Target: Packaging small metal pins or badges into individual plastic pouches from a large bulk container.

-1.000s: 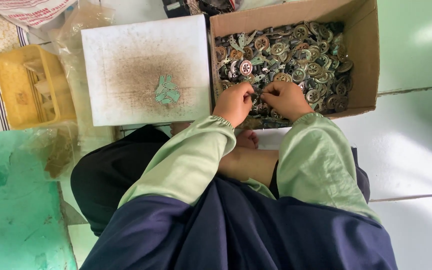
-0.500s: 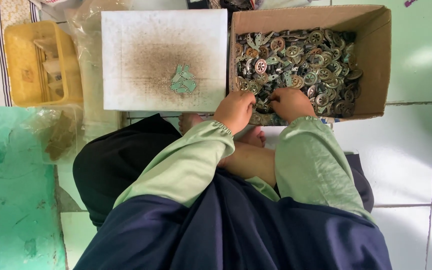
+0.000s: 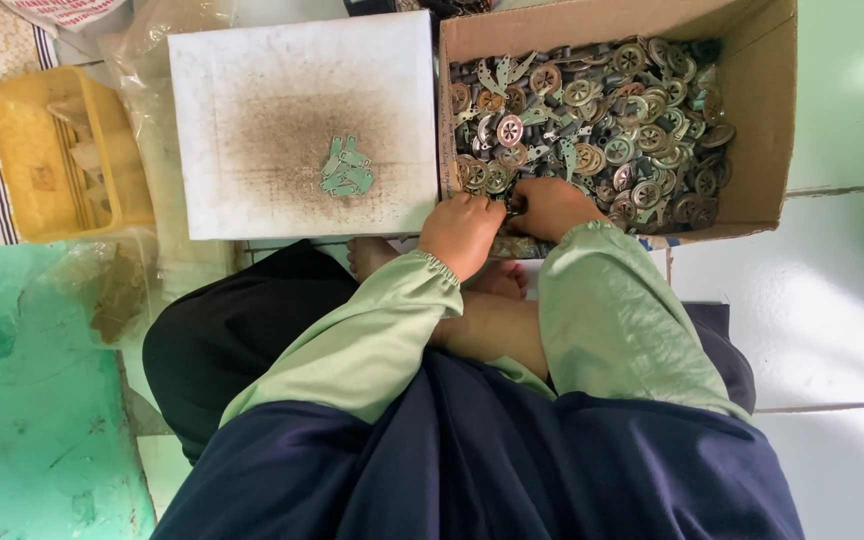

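Observation:
A brown cardboard box (image 3: 764,120) holds a heap of several small round metal parts (image 3: 602,110), some greenish. My left hand (image 3: 462,232) and my right hand (image 3: 550,206) meet at the box's near edge, fingers curled down among the parts. What the fingers pinch is hidden. Left of the box lies a white board (image 3: 252,80) with a rusty brown stain and a small pile of green metal pieces (image 3: 345,168) on it. Light green sleeves cover both arms.
A yellow plastic crate (image 3: 22,130) stands at the far left under clear plastic wrap. A green mat (image 3: 22,400) lies lower left. White and green floor tiles (image 3: 832,300) spread to the right. My bare feet (image 3: 497,282) and dark skirt fill the foreground.
The view has shifted so box and board sit further right in the frame. Both hands stay at the box's near edge, working among the parts.

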